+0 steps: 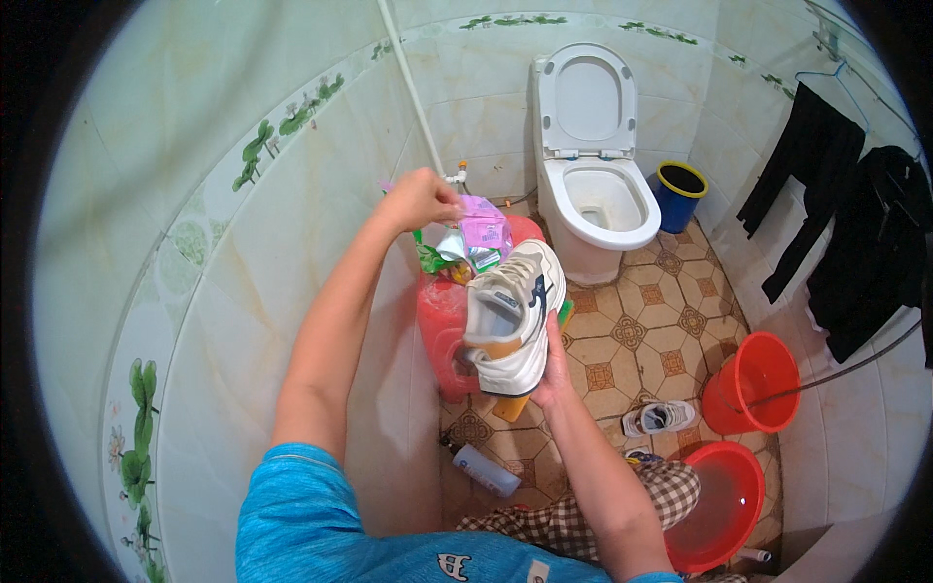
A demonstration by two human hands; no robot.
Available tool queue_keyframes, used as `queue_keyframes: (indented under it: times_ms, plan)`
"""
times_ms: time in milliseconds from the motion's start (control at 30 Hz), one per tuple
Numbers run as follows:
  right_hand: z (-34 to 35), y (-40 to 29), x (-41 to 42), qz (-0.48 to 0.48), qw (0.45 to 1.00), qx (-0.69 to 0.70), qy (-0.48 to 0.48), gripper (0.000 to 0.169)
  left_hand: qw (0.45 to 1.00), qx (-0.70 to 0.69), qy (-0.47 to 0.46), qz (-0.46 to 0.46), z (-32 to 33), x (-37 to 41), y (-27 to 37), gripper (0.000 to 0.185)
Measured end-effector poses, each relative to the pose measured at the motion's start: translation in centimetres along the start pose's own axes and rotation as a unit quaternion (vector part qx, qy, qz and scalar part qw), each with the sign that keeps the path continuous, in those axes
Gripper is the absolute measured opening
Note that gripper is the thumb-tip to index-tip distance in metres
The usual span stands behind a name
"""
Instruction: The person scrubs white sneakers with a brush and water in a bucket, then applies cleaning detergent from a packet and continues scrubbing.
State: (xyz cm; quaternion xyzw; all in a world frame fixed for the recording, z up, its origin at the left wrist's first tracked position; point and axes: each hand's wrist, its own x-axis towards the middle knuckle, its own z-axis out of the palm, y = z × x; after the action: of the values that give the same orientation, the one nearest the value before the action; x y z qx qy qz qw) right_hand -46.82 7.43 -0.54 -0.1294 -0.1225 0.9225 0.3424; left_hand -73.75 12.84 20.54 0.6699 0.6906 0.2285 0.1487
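Observation:
A white sneaker [519,313] with a dark blue side mark rests in my right hand [555,368], which holds it from beneath by the sole. Part of a yellow and green object shows behind the shoe and my fingers. My left hand [430,197] is raised, its fingers bent together at the edge of a pink packet [485,222]; whether they pinch the packet cannot be told. The packet and green wrappers lie on a red plastic stool [441,306], beyond the shoe.
A toilet [598,204] with raised lid stands ahead, a blue bin [679,197] beside it. On the tiled floor are another sneaker [660,417], a red bucket [751,382], a red basin [718,510] of cloudy water and a bottle [486,470]. Dark clothes [871,248] hang at right.

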Motion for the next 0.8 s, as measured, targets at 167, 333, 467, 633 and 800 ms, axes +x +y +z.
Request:
queue_keyframes:
  times_ms: [167,333,467,633,800]
  plan:
    - [-0.3,-0.5,-0.9,-0.016,1.0,0.002,-0.017,0.073,0.985,-0.129,-0.038,0.106,3.2,-1.7,8.5,0.022]
    - [0.4,-1.5,-3.7,-0.045,0.999,-0.012,-0.005,0.071,0.985,-0.046,-0.038,0.164,5.3,-2.0,12.9,0.021]
    - [0.7,-3.1,-6.1,-0.081,0.997,-0.015,0.002,0.075,0.988,-0.038,-0.027,0.15,6.2,-1.6,16.0,0.022]
    - [0.1,-5.1,-9.1,-0.129,0.991,0.007,-0.019,0.076,0.981,-0.051,-0.029,0.187,8.0,-0.7,18.9,0.024]
    - [-1.0,-7.6,-13.1,-0.181,0.983,0.017,-0.011,0.073,0.958,-0.045,-0.068,0.275,11.0,-0.6,23.3,0.026]
